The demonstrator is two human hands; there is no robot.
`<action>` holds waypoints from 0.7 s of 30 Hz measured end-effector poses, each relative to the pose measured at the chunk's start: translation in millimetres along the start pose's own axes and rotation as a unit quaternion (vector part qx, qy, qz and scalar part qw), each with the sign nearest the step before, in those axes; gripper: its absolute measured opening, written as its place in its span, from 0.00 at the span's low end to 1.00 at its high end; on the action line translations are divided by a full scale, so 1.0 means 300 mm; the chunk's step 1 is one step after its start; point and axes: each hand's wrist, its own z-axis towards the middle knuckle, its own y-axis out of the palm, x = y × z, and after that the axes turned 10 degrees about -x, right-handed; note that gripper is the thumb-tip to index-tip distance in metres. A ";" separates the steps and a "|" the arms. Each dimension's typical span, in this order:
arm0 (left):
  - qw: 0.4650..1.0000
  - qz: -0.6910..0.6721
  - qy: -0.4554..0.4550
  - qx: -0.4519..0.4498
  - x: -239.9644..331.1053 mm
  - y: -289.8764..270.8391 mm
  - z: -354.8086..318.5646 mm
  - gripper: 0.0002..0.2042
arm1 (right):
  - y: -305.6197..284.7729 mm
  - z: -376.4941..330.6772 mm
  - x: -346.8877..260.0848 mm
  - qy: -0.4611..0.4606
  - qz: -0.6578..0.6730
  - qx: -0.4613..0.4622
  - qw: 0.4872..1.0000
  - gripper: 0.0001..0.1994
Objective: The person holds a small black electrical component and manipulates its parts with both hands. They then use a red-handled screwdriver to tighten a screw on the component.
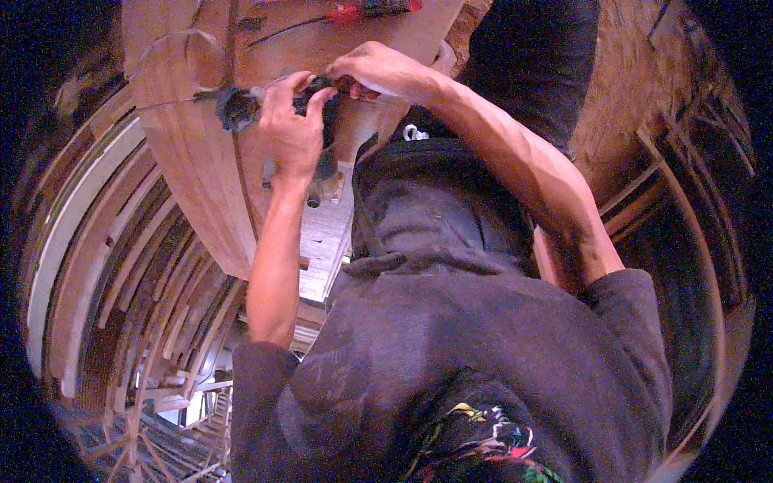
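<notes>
— Fingers first: what is the left hand (290, 133) doing?

— Its fingers (310, 97) are wrapped tight round a dark tool (322, 105), thumb underneath, the whole hand closed on the body.

— And to the left of that hand?

— Pale slats (88, 241) curve along the far left. Next comes a broad board (193, 169), and the tool's round dark head (237, 109) sits against the board near its upper edge, just beside the left knuckles.

— So where is the tool itself?

— Up at the board's top end, between the two hands, head pointing left.

— The right hand (378, 71)?

— It reaches over from the right, fingers curled and pressed together on the tool's rear end. Whether they pinch a switch or only the casing, I cannot tell.

— Anything else?

— A red thing (354, 11) lies at the board's top edge, and a grey hoodie (467, 346) fills the lower right.

— Which step is this, would you say?

— I judge the head is being worked on the wood, both hands steadying it.

— What would a next move call for?

— A firm two-handed grip, the head kept flat on the board, and fingers kept well off the head.
</notes>
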 end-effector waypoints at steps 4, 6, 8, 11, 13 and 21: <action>0.992 0.049 0.096 0.065 -0.031 0.040 0.001 0.20 | -0.011 0.014 -0.060 0.093 -0.051 -0.011 0.994 0.33; 0.997 -0.008 0.030 0.064 -0.008 0.048 0.005 0.21 | -0.019 0.041 -0.056 0.119 -0.079 0.000 0.990 0.32; 0.990 -0.114 -0.034 0.075 -0.009 0.075 0.009 0.24 | -0.015 0.039 -0.053 0.097 -0.043 -0.015 0.994 0.29; 0.988 -0.091 -0.009 0.127 -0.026 0.101 0.002 0.25 | -0.020 0.033 -0.099 0.119 -0.068 -0.046 0.989 0.26; 0.985 -0.095 -0.043 0.137 -0.018 0.105 -0.002 0.26 | -0.032 0.036 -0.157 0.154 -0.114 -0.069 0.979 0.23; 0.994 -0.057 0.006 0.094 -0.080 0.055 0.001 0.21 | -0.129 0.094 -0.074 0.102 -0.221 -0.200 0.949 0.16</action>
